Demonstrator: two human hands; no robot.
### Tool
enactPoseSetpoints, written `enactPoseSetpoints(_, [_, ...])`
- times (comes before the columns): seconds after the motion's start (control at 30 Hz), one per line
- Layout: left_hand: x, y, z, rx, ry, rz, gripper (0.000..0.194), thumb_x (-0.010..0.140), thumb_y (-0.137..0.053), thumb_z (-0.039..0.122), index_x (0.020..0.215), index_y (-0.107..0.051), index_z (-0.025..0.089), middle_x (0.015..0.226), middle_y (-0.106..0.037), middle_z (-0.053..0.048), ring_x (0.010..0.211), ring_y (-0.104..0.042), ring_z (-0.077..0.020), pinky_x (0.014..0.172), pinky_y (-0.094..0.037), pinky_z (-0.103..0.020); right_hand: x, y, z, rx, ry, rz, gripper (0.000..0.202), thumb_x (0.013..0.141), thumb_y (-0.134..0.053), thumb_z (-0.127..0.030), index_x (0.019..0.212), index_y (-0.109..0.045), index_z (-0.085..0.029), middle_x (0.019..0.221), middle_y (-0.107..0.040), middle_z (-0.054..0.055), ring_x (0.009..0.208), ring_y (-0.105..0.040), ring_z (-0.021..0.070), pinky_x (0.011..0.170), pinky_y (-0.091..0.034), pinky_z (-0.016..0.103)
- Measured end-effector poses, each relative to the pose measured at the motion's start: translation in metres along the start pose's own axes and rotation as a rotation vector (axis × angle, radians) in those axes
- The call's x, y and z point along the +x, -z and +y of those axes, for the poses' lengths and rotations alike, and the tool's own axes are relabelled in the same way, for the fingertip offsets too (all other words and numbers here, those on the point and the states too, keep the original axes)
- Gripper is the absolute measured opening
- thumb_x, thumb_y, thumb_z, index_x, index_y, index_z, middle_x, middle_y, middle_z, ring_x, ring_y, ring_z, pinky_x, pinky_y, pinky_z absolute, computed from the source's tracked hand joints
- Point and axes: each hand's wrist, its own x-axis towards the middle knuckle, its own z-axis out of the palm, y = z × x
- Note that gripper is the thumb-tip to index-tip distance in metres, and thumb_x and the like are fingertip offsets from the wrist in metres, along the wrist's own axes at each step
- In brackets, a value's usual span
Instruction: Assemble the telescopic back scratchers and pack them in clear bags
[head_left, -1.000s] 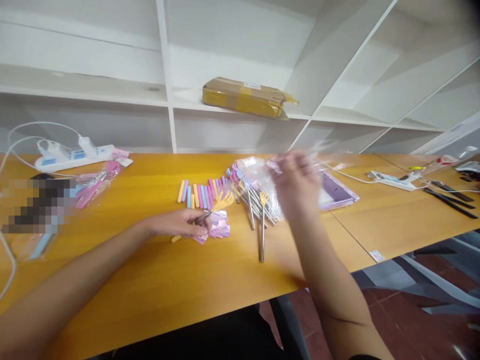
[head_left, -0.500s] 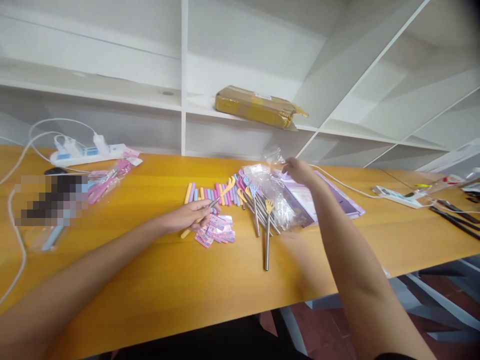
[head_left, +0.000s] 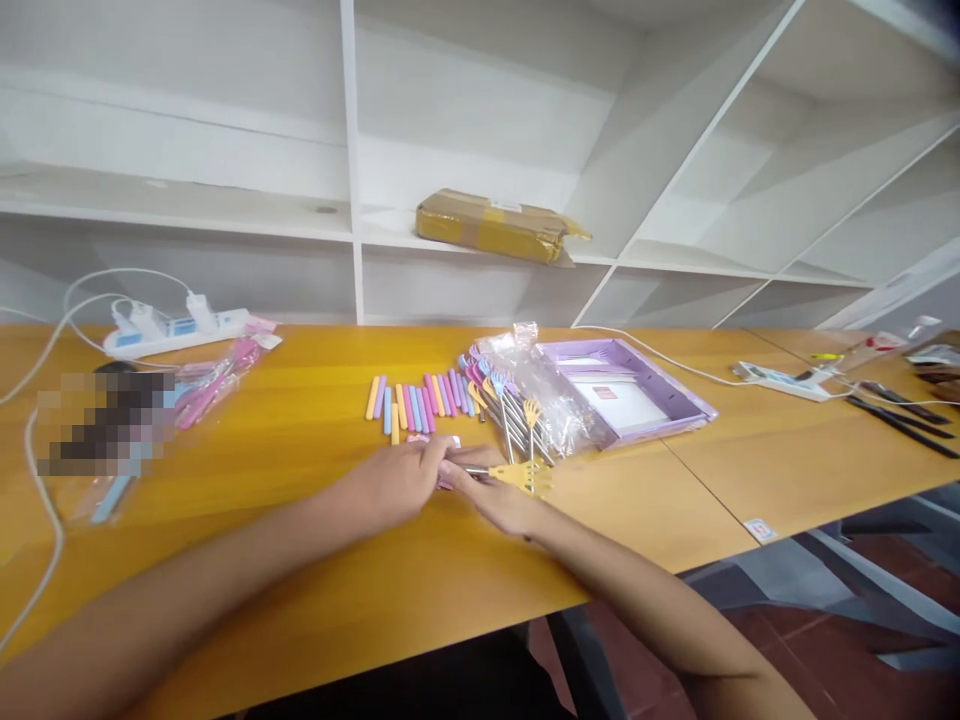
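Note:
My left hand (head_left: 405, 478) and my right hand (head_left: 501, 498) meet over the table. Both are closed around a back scratcher whose yellow claw head (head_left: 521, 476) points right and whose metal rod runs between them; its other end is hidden by the fingers. Small pink printed cards (head_left: 420, 438) lie mostly covered under my hands. Just beyond, yellow, pink, purple and blue handle tubes (head_left: 420, 402) lie in a row. To their right is a pile of metal back scratchers (head_left: 496, 385) with coloured claw heads, partly in a clear plastic bag (head_left: 566, 420).
An open purple box (head_left: 660, 425) stands right of the bag. Packaged pink pieces (head_left: 214, 385) and a power strip (head_left: 180, 330) lie at left. Another power strip (head_left: 780, 382) is at right. A taped carton (head_left: 495, 225) rests on the shelf.
My right hand has come down from the plastic bag to my left hand. The back scratcher has swung so its yellow head points right, and my hands now cover most of the cards.

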Motion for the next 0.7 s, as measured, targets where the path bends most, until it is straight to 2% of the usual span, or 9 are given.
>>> enactPoseSetpoints(0.1, [0.0, -0.003, 0.004, 0.183, -0.064, 0.085, 0.034, 0.104, -0.048, 0.024, 0.136, -0.049, 0.012, 0.119, -0.075, -0.021, 0.104, -0.075, -0.0308, 0.08, -0.062, -0.041, -0.002, -0.013, 0.008, 0.211, -0.132, 0.121, 0.06, 0.097, -0.06, -0.069, 0.061, -0.042, -0.024, 0.059, -0.038, -0.004, 0.058, -0.035, 0.0134, 0.057, -0.032, 0.031])
enactPoseSetpoints(0.2, [-0.001, -0.009, 0.004, 0.337, -0.065, 0.145, 0.034, 0.101, -0.048, 0.017, 0.134, -0.051, 0.009, 0.105, -0.077, -0.02, 0.094, -0.077, -0.0304, 0.073, -0.063, -0.04, 0.0, -0.01, 0.013, 0.41, -0.236, 0.038, 0.066, 0.096, -0.059, -0.071, 0.059, -0.029, -0.025, 0.055, -0.021, -0.008, 0.053, -0.016, 0.0098, 0.053, -0.015, 0.031])
enactPoseSetpoints(0.27, [-0.002, -0.014, 0.004, 0.421, -0.051, 0.176, 0.037, 0.102, -0.045, 0.015, 0.139, -0.05, 0.008, 0.1, -0.077, -0.018, 0.088, -0.077, -0.0297, 0.069, -0.063, -0.039, 0.001, -0.009, 0.013, 0.487, -0.239, -0.028, 0.066, 0.098, -0.057, -0.069, 0.059, -0.027, -0.025, 0.056, -0.019, -0.009, 0.053, -0.014, 0.0091, 0.053, -0.012, 0.031])
enactPoseSetpoints(0.37, [-0.005, -0.019, 0.004, 0.511, -0.004, 0.144, 0.041, 0.103, -0.049, 0.017, 0.143, -0.049, 0.01, 0.087, -0.078, -0.013, 0.073, -0.077, -0.0275, 0.058, -0.058, -0.033, -0.003, -0.015, 0.009, 0.491, -0.192, -0.002, 0.065, 0.099, -0.056, -0.068, 0.06, -0.027, -0.025, 0.057, -0.019, -0.008, 0.053, -0.015, 0.0091, 0.053, -0.013, 0.031])
enactPoseSetpoints(0.47, [-0.005, -0.015, 0.003, 0.552, 0.026, 0.031, 0.029, 0.099, -0.054, 0.017, 0.126, -0.06, 0.013, 0.067, -0.071, -0.005, 0.054, -0.069, -0.0231, 0.047, -0.047, -0.027, -0.011, -0.022, 0.005, 0.394, -0.149, 0.082, 0.066, 0.1, -0.054, -0.068, 0.058, -0.029, -0.025, 0.055, -0.024, -0.007, 0.053, -0.019, 0.0099, 0.054, -0.015, 0.032])
enactPoseSetpoints(0.53, [-0.003, -0.01, 0.0, 0.576, -0.014, -0.003, 0.017, 0.097, -0.053, 0.016, 0.111, -0.063, 0.015, 0.062, -0.068, -0.004, 0.05, -0.065, -0.0215, 0.044, -0.042, -0.025, -0.016, -0.024, 0.004, 0.347, -0.135, 0.127, 0.066, 0.101, -0.053, -0.068, 0.057, -0.03, -0.024, 0.054, -0.026, -0.006, 0.053, -0.021, 0.0102, 0.054, -0.017, 0.033])
enactPoseSetpoints(0.7, [0.001, -0.005, -0.007, 0.647, -0.144, 0.062, 0.02, 0.092, -0.048, 0.004, 0.097, -0.061, 0.017, 0.058, -0.063, -0.002, 0.05, -0.062, -0.0201, 0.044, -0.037, -0.025, -0.023, -0.024, 0.009, 0.345, -0.129, 0.168, 0.064, 0.103, -0.052, -0.066, 0.059, -0.031, -0.024, 0.055, -0.025, -0.006, 0.052, -0.019, 0.0097, 0.053, -0.016, 0.033])
